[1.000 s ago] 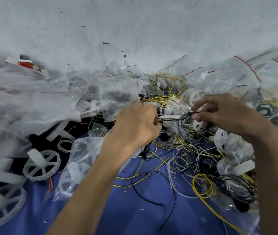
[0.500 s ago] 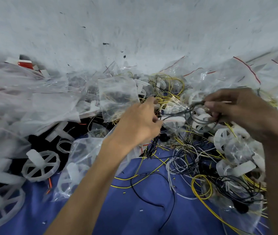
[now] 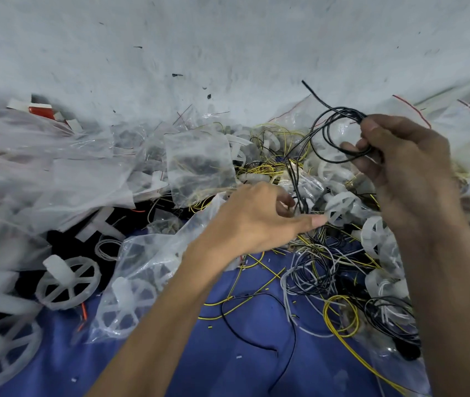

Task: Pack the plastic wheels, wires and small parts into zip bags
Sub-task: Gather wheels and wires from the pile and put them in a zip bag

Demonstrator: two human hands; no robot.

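A black wire [image 3: 342, 111], coiled in loops, is held up in the right hand [image 3: 400, 161] over the blue mat's [image 3: 228, 373] far right. Translucent spoked wheels [image 3: 68, 282] lie near its left edge, a clear zip bag [image 3: 199, 164] mid-far, yellow wires [image 3: 325, 313] right.

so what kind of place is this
Likely a small packing or assembly workshop: loose plastic wheels, tangled wires and clear zip bags lie heaped on a blue cloth against a scuffed white wall.

Cool, even, diffuse light leaves only soft shadows. The wide lens bows the scuffed pale grey wall [image 3: 228, 38]. Translucent white plastic wheels [image 3: 1, 356] at the left edge smear with blur; the coiled black wire [image 3: 342, 111] is crisp.
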